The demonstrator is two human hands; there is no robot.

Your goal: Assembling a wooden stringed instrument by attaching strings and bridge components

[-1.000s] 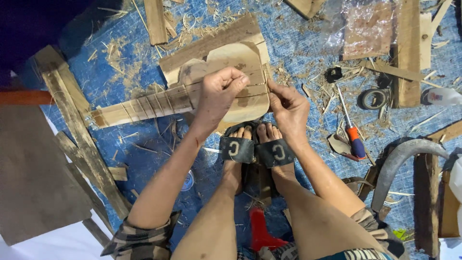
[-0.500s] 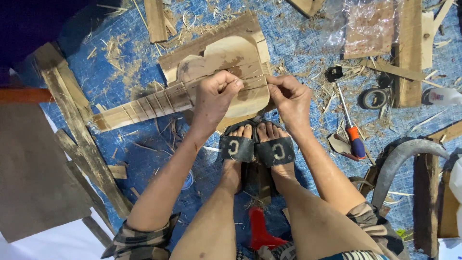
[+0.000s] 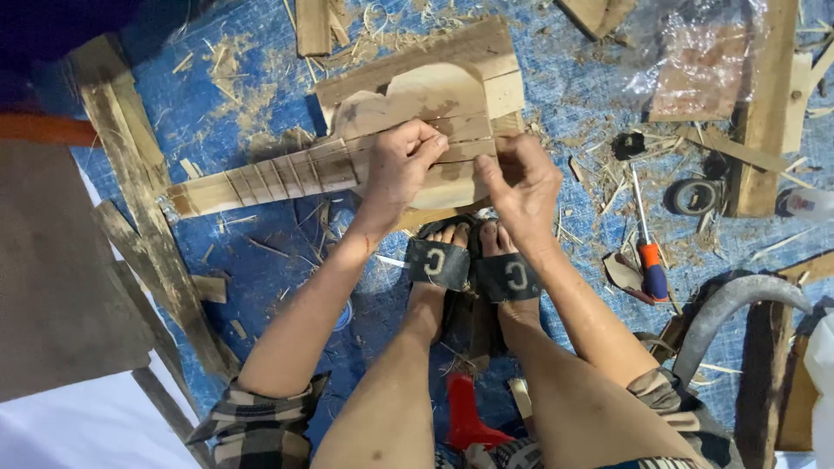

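Since half a second ago our hands have barely shifted; the left hand (image 3: 401, 161) has slid slightly along the guitar body (image 3: 434, 130), and the right hand (image 3: 519, 184) sits a touch lower. We note the left fingers curled and pinching something thin at the strings over the body; what exactly is pinched we cannot tell. The right thumb and forefinger are pinched together just beside it, also at the strings. The unfinished wooden guitar lies flat on the blue tarp (image 3: 252, 252), neck (image 3: 261, 181) pointing left, its body just beyond our sandalled feet (image 3: 473, 260). A screwdriver (image 3: 647, 252) with an orange-and-blue handle lies to the right among shavings, near a tape roll (image 3: 692, 196). Planks (image 3: 143, 217) lie at left.
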